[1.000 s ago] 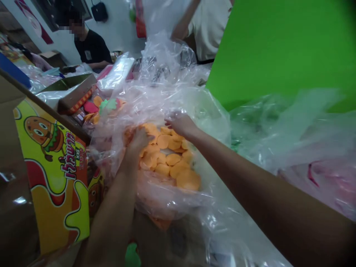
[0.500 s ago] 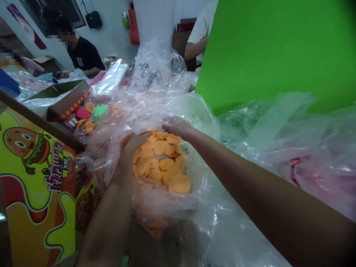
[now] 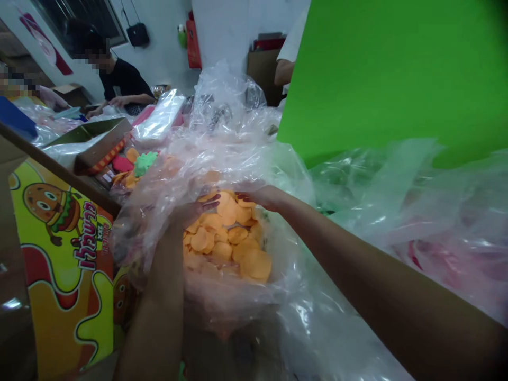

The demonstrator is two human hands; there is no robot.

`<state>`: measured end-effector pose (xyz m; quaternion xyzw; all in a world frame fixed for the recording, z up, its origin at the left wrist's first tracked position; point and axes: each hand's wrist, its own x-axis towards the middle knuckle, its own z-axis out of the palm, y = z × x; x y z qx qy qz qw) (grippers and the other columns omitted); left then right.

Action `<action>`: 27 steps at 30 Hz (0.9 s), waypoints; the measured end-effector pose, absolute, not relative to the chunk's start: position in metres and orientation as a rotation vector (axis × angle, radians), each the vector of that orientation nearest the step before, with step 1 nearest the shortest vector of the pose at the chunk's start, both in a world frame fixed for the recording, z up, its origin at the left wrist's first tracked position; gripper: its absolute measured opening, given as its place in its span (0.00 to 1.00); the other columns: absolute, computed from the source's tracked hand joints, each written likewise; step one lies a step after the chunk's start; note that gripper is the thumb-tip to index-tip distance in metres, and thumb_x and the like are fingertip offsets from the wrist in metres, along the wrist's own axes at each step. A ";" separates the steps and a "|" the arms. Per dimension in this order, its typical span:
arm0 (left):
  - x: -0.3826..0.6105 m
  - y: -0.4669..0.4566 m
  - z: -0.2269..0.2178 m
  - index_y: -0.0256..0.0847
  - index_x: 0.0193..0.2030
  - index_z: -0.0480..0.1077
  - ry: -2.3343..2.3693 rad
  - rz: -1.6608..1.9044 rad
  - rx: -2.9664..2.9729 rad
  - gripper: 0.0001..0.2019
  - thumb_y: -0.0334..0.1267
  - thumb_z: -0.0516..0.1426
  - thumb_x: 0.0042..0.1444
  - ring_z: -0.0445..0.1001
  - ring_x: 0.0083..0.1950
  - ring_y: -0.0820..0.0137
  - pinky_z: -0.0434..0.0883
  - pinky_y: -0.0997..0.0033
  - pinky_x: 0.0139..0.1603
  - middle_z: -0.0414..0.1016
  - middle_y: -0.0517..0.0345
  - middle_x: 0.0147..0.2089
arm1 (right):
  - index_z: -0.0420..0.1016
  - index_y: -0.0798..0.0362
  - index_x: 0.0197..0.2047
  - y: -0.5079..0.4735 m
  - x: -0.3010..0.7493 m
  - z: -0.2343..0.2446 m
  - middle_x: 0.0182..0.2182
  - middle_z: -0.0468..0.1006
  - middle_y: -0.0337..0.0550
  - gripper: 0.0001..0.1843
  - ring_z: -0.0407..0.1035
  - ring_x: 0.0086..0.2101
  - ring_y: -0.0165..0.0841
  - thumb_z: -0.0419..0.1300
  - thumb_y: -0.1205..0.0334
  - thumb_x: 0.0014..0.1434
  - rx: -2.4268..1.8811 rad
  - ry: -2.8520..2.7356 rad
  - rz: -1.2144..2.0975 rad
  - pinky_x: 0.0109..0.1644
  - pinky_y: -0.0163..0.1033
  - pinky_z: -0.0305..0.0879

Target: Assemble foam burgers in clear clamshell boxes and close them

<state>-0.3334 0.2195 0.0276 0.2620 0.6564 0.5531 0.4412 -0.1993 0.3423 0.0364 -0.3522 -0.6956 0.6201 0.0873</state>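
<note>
A clear plastic bag (image 3: 273, 153) lies open in front of me with many thin, round orange pieces (image 3: 228, 209) inside. My left hand (image 3: 190, 209) reaches into it from the left, its fingers stretched out over the pieces and apart from one another. From the right, my right hand (image 3: 260, 196) is in the bag too, fingers extended and fingertips touching the pieces at the far side. Some orange pieces lie tilted between the two hands. Plastic film partly covers the backs of both hands, and neither is closed around anything that I can see.
A yellow printed carton (image 3: 65, 264) with a burger cartoon stands at the left. Behind it, an open box (image 3: 107, 140) lies near green (image 3: 145, 163) and pink pieces. A large green panel (image 3: 389, 79) rises at the right. A person (image 3: 123, 79) sits across, another partly hidden.
Both hands have moved nearer to each other and down onto the orange pieces, shifting several between them. My view has tilted slightly, and the carton appears farther right.
</note>
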 end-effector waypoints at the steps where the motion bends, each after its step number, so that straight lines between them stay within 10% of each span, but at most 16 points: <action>1: -0.331 0.215 0.032 0.39 0.42 0.72 1.538 1.409 0.643 0.11 0.41 0.57 0.55 0.69 0.55 0.60 0.66 0.59 0.54 0.74 0.50 0.51 | 0.71 0.56 0.37 0.338 -0.197 0.040 0.38 0.77 0.46 0.13 0.72 0.35 0.31 0.50 0.57 0.64 -1.041 -2.042 1.916 0.41 0.38 0.71; 8: -0.289 0.185 0.056 0.37 0.46 0.72 1.165 1.433 0.576 0.19 0.49 0.55 0.56 0.74 0.45 0.62 0.73 0.67 0.39 0.76 0.48 0.43 | 0.70 0.55 0.33 0.305 -0.161 0.065 0.25 0.74 0.41 0.14 0.73 0.27 0.30 0.49 0.57 0.64 -0.804 -1.390 2.675 0.38 0.42 0.73; 14: -0.252 0.148 0.086 0.39 0.43 0.73 1.004 1.417 0.578 0.18 0.48 0.61 0.50 0.75 0.44 0.64 0.74 0.72 0.36 0.77 0.53 0.40 | 0.75 0.55 0.33 0.276 -0.117 0.090 0.29 0.75 0.36 0.07 0.70 0.28 0.23 0.66 0.62 0.50 -0.631 -1.504 2.389 0.35 0.28 0.72; 27: -0.223 0.107 0.117 0.40 0.36 0.75 1.031 1.556 0.279 0.11 0.39 0.66 0.44 0.71 0.23 0.78 0.68 0.85 0.21 0.72 0.63 0.24 | 0.77 0.48 0.42 0.213 -0.045 0.124 0.39 0.79 0.40 0.11 0.74 0.34 0.27 0.64 0.60 0.53 -0.610 -1.355 2.286 0.40 0.32 0.72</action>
